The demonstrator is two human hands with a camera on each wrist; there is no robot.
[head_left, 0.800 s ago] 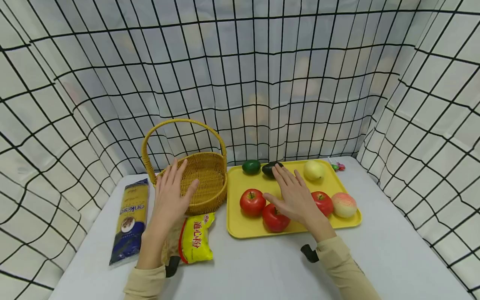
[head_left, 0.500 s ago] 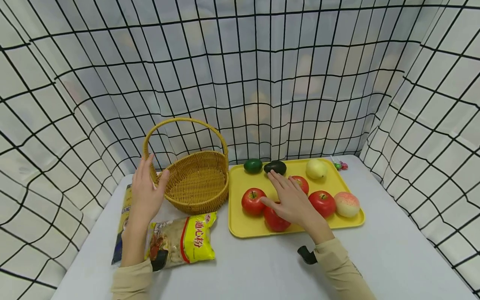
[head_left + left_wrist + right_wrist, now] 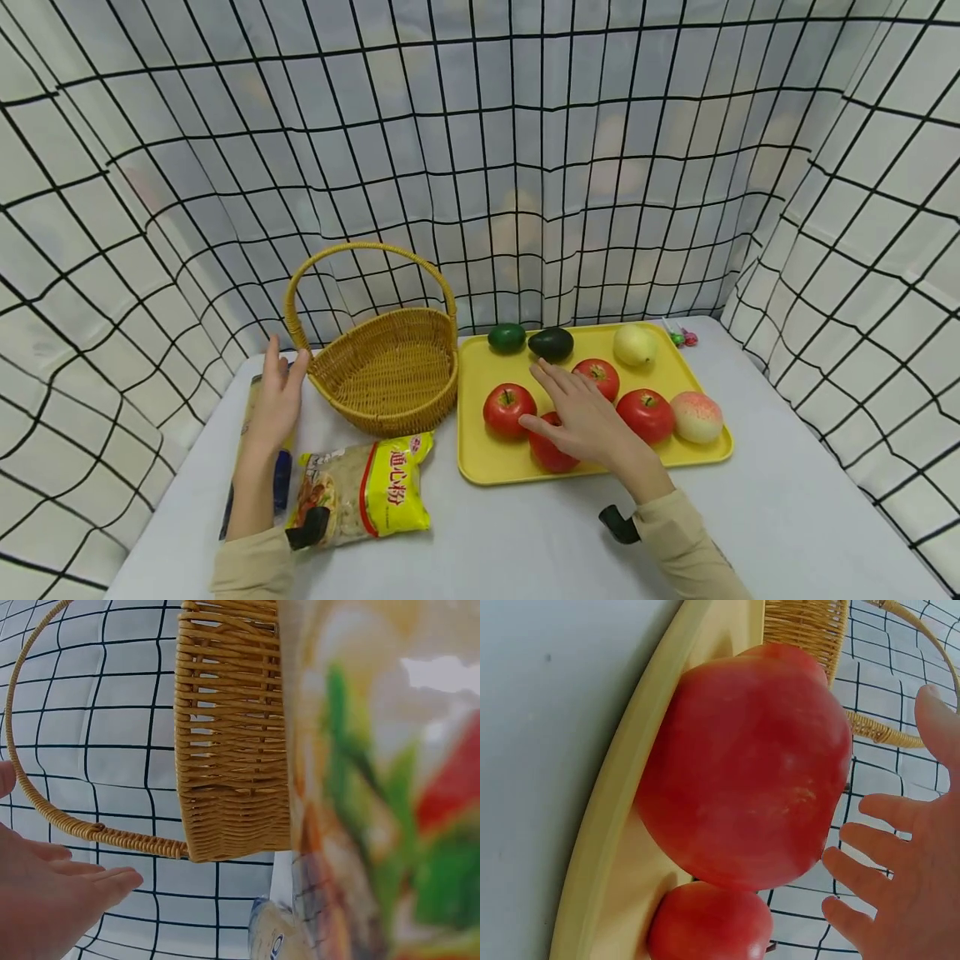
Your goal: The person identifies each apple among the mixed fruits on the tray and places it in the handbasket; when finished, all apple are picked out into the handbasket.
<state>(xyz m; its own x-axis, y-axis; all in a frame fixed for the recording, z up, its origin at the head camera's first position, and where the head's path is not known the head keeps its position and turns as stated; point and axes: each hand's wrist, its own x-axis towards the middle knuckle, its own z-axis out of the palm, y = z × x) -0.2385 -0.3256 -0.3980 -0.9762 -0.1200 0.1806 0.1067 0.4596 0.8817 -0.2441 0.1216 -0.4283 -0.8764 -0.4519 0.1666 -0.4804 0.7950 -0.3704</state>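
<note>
In the head view my left hand (image 3: 276, 408) is over a long blue-and-gold packet (image 3: 282, 479), partly covering it, with fingers extended and nothing held. Just right of it stands a wicker basket (image 3: 397, 367) with a tall handle. A yellow bag of pasta (image 3: 397, 483) lies below the basket, beside my left wrist. My right hand (image 3: 581, 421), fingers straight and spread, hovers over the yellow tray (image 3: 480, 467), close to a red apple (image 3: 551, 450) it partly hides. In the right wrist view that hand (image 3: 911, 862) is apart from the large red apple (image 3: 746, 772).
More red apples (image 3: 508, 409), a peach (image 3: 697, 417), a pale yellow pear-like fruit (image 3: 634, 345), an avocado (image 3: 551, 343) and a smaller green fruit (image 3: 507, 337) share the tray. Small wrapped candies (image 3: 684, 338) lie behind it. A black-gridded white curtain (image 3: 495, 167) surrounds the table.
My left hand has moved left, from in front of the basket to over the long packet, uncovering the pasta bag. The right hand has drawn back slightly, revealing the avocado and an apple.
</note>
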